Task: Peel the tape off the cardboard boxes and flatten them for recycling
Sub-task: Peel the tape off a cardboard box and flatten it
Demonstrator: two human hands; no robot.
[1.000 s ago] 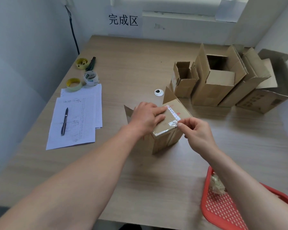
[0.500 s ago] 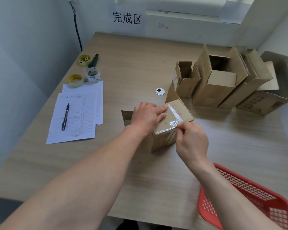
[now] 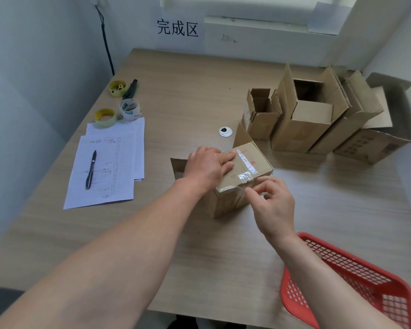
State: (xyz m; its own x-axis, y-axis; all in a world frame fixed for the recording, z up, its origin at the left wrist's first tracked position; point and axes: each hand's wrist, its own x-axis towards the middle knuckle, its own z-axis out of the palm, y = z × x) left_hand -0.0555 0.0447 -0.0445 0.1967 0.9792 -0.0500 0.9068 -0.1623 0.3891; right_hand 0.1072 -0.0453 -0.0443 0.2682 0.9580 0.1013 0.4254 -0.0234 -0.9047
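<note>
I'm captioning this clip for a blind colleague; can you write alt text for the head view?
A person's left hand presses flat on a small cardboard box on a wooden table while the right hand pinches clear tape at the box's near edge. Open boxes stand behind, papers and tape rolls lie left, and a red basket sits near right.

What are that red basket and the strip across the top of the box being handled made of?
The red basket looks like moulded plastic: a uniform matte red with a regular open grid. The strip looks like clear glossy plastic tape: it glints, wrinkles, and the brown corrugated cardboard box shows through it.
</note>
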